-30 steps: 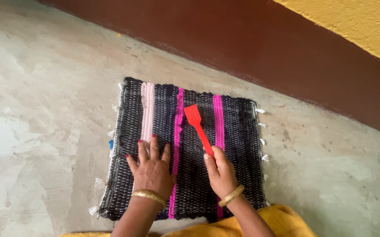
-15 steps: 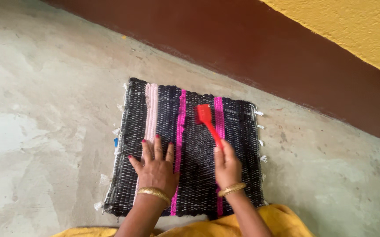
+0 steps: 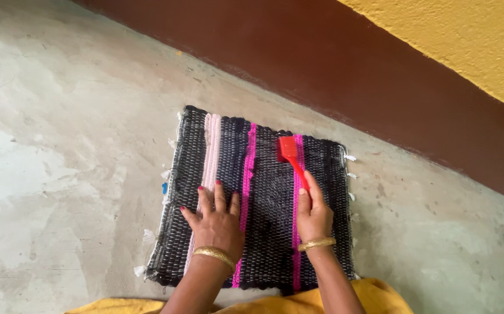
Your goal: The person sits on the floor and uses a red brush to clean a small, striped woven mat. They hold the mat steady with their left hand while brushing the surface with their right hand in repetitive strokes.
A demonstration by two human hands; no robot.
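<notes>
Head view, looking down at the floor.

Right hand (image 3: 314, 212): closed around the near end of a red plastic brush with a flat rectangular head (image 3: 291, 157). Index finger laid straight along the handle. Brush head lies ahead of the hand, away from the body, toward the wall. Long axis of the brush runs from the hand up and slightly to the left. Head sits on the right-hand bright pink stripe, near the far edge of the mat.

Left hand (image 3: 217, 221): open, palm down, fingers spread, pressed flat on the black woven rectangular mat with pink stripes (image 3: 263, 203). It grips nothing. It rests between the pale pink stripe and the middle bright pink stripe, in the near half of the mat.

Relation of note: the brush is in the right hand only; the left hand is well apart from it, with the middle stripe between them.

Mat lies flat on the grey concrete floor (image 3: 60, 174), white fringe tufts at both side edges. A small blue fleck shows at the left edge; cannot tell what it is.

Beyond the mat: dark brown painted wall band (image 3: 380, 75), yellow wall above. Yellow cloth (image 3: 374, 293) at the bottom edge.
</notes>
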